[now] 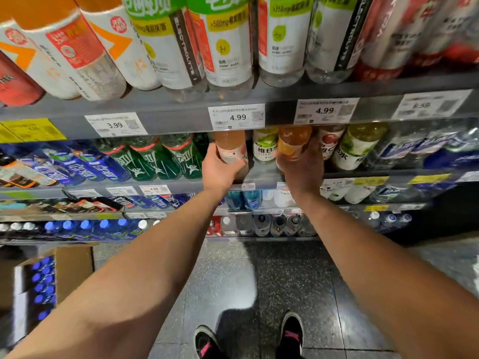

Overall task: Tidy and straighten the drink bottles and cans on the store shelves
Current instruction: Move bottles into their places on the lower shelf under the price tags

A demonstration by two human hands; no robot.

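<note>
On the second shelf from the top, my left hand (220, 172) grips the lower part of a pink drink bottle (230, 146) that stands upright near the shelf's front edge. My right hand (302, 169) is wrapped around an orange drink bottle (294, 141) just to the right. A green-and-white labelled bottle (264, 146) stands between the two held bottles. Right of my right hand stand a red-labelled bottle (330, 143) and another green-and-white bottle (357, 149). Dark green bottles (166, 156) fill the row to the left.
The top shelf carries large electrolyte bottles (225, 42) behind a price rail (236, 117). Blue bottles (85, 164) sit far left, with lower shelves of small bottles (261, 224) beneath. An open carton of blue-capped bottles (44, 283) stands on the floor at left. My shoes (248, 338) are on the dark tiles.
</note>
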